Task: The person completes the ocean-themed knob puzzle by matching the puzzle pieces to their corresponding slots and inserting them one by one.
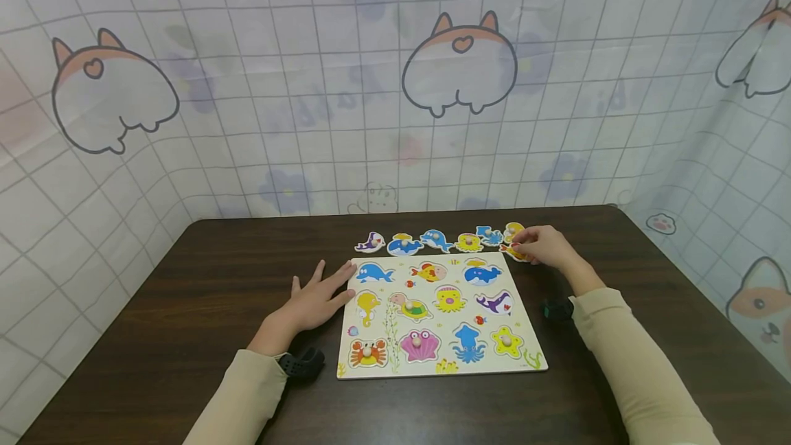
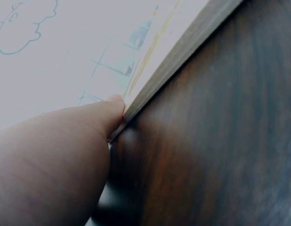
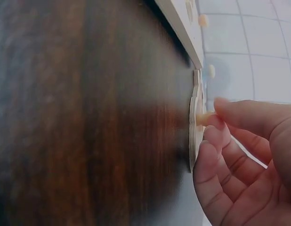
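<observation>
A white wooden knob puzzle board [image 1: 457,362] with sea animals lies on the table. My right hand [image 1: 544,246] is beyond its far right corner, pinching by its knob a red and yellow fish puzzle piece [image 1: 510,251]. In the right wrist view, thumb and forefinger meet at that knob [image 3: 205,118], and the piece [image 3: 195,132] is seen edge-on, close to the tabletop. My left hand [image 1: 316,302] lies with spread fingers at the board's left edge, fingertips on its upper left corner. Turtle [image 1: 415,310], crab [image 1: 368,354], shell [image 1: 421,346] and starfish [image 1: 507,342] pieces sit in the board.
Along the board's far edge lie loose pieces: a purple shark-like one [image 1: 371,243], a whale [image 1: 404,246], a dolphin [image 1: 436,240], an octopus [image 1: 469,243], a squid [image 1: 489,235] and a yellow one [image 1: 512,231]. A patterned cloth wall [image 1: 296,156] stands behind the dark table [image 1: 185,307].
</observation>
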The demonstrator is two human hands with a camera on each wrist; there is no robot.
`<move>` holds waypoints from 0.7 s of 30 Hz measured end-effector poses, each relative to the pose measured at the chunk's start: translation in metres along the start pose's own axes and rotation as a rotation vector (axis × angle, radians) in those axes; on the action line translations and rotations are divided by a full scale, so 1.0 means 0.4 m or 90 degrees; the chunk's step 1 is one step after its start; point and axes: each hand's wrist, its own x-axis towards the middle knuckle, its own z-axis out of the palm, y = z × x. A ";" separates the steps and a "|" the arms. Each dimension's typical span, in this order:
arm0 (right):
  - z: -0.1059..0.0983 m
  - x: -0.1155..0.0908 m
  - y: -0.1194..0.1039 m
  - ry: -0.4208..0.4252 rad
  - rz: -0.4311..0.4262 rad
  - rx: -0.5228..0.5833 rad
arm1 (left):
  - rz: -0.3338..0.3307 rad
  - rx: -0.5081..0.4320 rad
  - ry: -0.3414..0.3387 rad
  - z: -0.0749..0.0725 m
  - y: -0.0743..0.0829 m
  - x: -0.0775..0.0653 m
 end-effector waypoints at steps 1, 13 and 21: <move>0.000 0.001 0.000 -0.002 0.002 -0.001 | 0.000 0.000 0.000 0.000 0.000 0.000; -0.009 0.002 -0.011 -0.023 0.039 -0.002 | 0.002 0.008 0.005 0.003 -0.004 0.006; -0.013 0.000 -0.011 -0.026 0.054 -0.009 | -0.001 0.009 0.004 0.006 -0.006 0.007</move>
